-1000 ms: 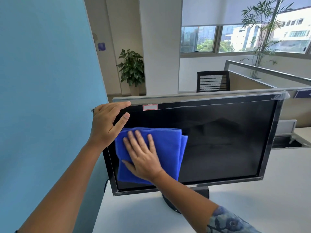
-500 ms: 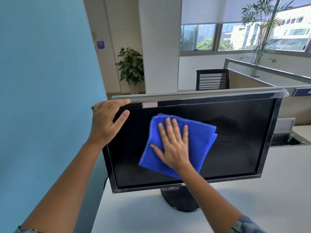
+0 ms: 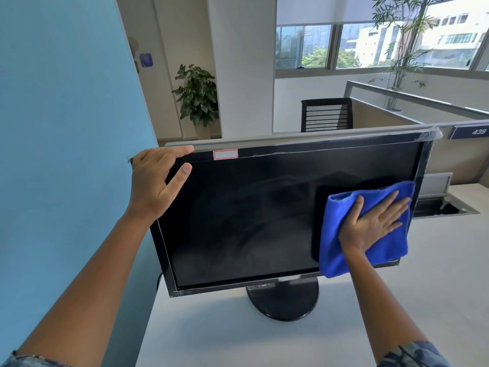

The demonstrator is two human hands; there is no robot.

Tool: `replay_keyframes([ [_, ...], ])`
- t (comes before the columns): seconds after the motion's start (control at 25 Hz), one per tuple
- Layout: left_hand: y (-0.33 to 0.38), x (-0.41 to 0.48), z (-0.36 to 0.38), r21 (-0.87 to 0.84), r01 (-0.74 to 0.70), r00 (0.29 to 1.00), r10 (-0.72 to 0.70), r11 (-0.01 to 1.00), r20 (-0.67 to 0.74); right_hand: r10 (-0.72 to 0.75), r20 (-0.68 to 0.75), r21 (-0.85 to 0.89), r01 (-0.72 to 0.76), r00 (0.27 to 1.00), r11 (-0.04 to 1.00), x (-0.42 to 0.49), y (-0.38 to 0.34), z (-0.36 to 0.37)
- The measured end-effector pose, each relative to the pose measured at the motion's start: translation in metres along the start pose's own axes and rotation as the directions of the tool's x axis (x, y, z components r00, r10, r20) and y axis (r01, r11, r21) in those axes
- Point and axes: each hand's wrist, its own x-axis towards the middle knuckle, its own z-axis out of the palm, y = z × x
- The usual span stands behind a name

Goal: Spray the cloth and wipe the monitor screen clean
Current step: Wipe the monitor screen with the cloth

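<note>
Reading "439" on a blue plate; the right hand, fingers spread flat, is pressing the blue cloth on the monitor, while the left hand is clasping its corner beside a blank label.

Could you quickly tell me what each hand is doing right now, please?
Left hand: closed around the monitor at its top left corner.
Right hand: open, palm pressing the blue cloth flat on the screen.

I count one monitor, one cloth, my two hands, two plants, one chair, all around one surface.
</note>
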Motion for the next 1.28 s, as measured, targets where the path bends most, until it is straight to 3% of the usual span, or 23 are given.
replay_keyframes([
  [0.12, 0.001, 0.0, -0.001, -0.004, -0.003, 1.0, 0.003, 1.0, -0.01, 0.153, 0.077, 0.031, -0.156, 0.985, 0.987, -0.038, 0.01, 0.004],
  [0.2, 0.001, -0.001, -0.001, -0.006, -0.006, 1.0, 0.006, 1.0, -0.016, 0.138, 0.146, 0.014, -0.142, 0.98, 0.99, -0.069, 0.008, 0.008],
  [0.4, 0.002, -0.004, -0.002, -0.019, -0.002, 1.0, 0.002, 1.0, -0.011, -0.084, 0.282, -0.007, 0.09, 0.956, 0.996, -0.131, -0.022, 0.017],
  [0.56, 0.004, -0.004, -0.004, -0.021, 0.004, 1.0, -0.004, 1.0, -0.002, -0.33, 0.307, -0.001, 0.347, 0.893, 0.938, -0.154, -0.075, 0.028],
  [0.72, 0.004, -0.004, -0.006, -0.013, -0.006, 1.0, 0.005, 1.0, -0.009, -0.613, 0.318, 0.007, 0.645, 0.723, 0.764, -0.178, -0.12, 0.039],
  [0.84, 0.004, -0.004, -0.006, 0.036, -0.021, 1.0, 0.021, 0.999, 0.02, -0.755, 0.305, 0.033, 0.786, 0.58, 0.617, -0.187, -0.145, 0.043],
  [1.0, 0.007, -0.008, -0.002, 0.142, -0.053, 0.996, 0.043, 0.988, 0.073, -0.902, 0.312, 0.125, 0.928, 0.298, 0.35, -0.192, -0.188, 0.049],
  [1.08, 0.009, -0.011, -0.001, 0.189, -0.049, 0.997, 0.036, 0.981, 0.069, -0.926, 0.324, 0.157, 0.955, 0.192, 0.253, -0.193, -0.204, 0.05],
  [1.16, 0.009, -0.012, 0.0, 0.224, -0.054, 0.997, 0.041, 0.973, 0.064, -0.94, 0.29, 0.166, 0.958, 0.179, 0.233, -0.186, -0.206, 0.05],
  [1.28, 0.008, -0.012, 0.003, 0.247, -0.065, 0.997, 0.05, 0.967, 0.065, -0.936, 0.209, 0.146, 0.937, 0.284, 0.317, -0.168, -0.19, 0.045],
])
